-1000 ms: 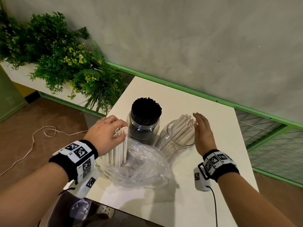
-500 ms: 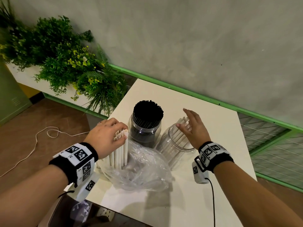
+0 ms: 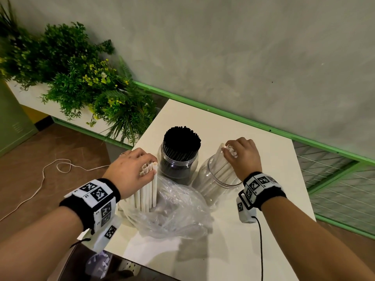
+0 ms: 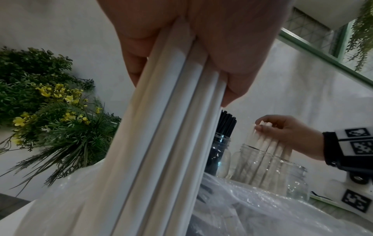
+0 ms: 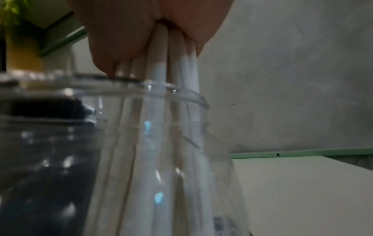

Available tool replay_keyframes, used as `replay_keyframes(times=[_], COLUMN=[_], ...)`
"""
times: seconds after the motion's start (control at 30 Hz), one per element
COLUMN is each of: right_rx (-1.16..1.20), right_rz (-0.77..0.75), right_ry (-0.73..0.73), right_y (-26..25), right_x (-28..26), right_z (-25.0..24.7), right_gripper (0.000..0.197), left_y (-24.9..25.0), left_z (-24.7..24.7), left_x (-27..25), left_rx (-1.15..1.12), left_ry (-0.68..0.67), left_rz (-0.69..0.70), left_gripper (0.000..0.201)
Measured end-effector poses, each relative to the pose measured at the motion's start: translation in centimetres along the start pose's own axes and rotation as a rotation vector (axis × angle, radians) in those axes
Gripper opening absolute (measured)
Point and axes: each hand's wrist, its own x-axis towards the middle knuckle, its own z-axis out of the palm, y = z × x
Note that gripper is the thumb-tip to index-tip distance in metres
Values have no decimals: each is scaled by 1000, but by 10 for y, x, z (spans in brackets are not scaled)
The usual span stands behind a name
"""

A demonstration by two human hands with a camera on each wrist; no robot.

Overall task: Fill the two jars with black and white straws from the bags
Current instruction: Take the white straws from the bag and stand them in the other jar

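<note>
Left hand (image 3: pixel 129 171) is gripping a bundle of white paper straws (image 3: pixel 146 189) near their top ends, fingers and thumb curled round them; the bundle is standing upright with its lower ends inside the crumpled clear plastic bag (image 3: pixel 174 211) on the cream square tabletop (image 3: pixel 233 250). Left wrist view is showing the same grip from below, straws (image 4: pixel 161 143) running down into the bag (image 4: pixel 252 212).

Right hand (image 3: pixel 242 157) is pinching the tops of the white straws in the right-hand clear plastic jar (image 3: pixel 215 185), fingertips closed round them above the rim; those straws (image 3: pixel 220 165) are leaning inside the jar. Right wrist view is confirming it: straws (image 5: pixel 159 67) passing from the fingers (image 5: pixel 113 47) down through the jar mouth (image 5: pixel 177 94).

Left-hand clear jar packed with thin black straws (image 3: pixel 179 153) is standing just beside it, between the two hands. Green artificial plants (image 3: pixel 81 82) are sitting off the table's left edge
</note>
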Motion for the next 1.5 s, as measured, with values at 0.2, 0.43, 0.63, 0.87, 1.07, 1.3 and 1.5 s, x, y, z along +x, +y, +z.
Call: replay_keyframes(times=[0.2,0.43,0.63,0.87,1.07,1.3,1.5], right_rx=[-78,-34,92,31,42,154,9], right_rz=[-7,141,137,112,110,140,180], right_ry=[-182,-280,-64,83,-71,-17,-173], right_y=[2,-8,-7,-3,-3,-3,-2], right_x=[-4,1,0,-2,-2,-1,6], right_z=[4,5,9,5,8,6,3], right_gripper=[29,37,18,27,31,16,19], left_y=[2,0,-3,-4,-5,-7,-6], left_z=[-2,-2,-1,0,1,2,1], left_x=[1,-1,-1,-2,-1,-1,-1], left_rx=[6,16,16,12,3,9,5], left_ry=[-16,-26,-24,-22,-8,-4,-6], left_rz=[-5,-7,-4,2,5,6,6], left_gripper=[59,59,58,56,53,52,54])
